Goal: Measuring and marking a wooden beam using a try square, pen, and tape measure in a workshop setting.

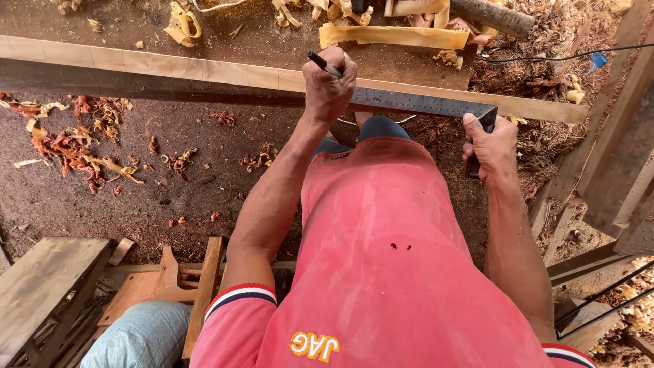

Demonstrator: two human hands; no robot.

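Hands are both busy: your left hand [330,82] is closed tight around a pencil [323,64], tip down at the long wooden plank [170,68] lying across the sawdust floor [170,197]. Your right hand [492,146] grips the dark handle of the metal square [415,102], whose blade lies flat along the plank's near edge, between both hands. Wood shavings [392,34] lie beyond the plank.
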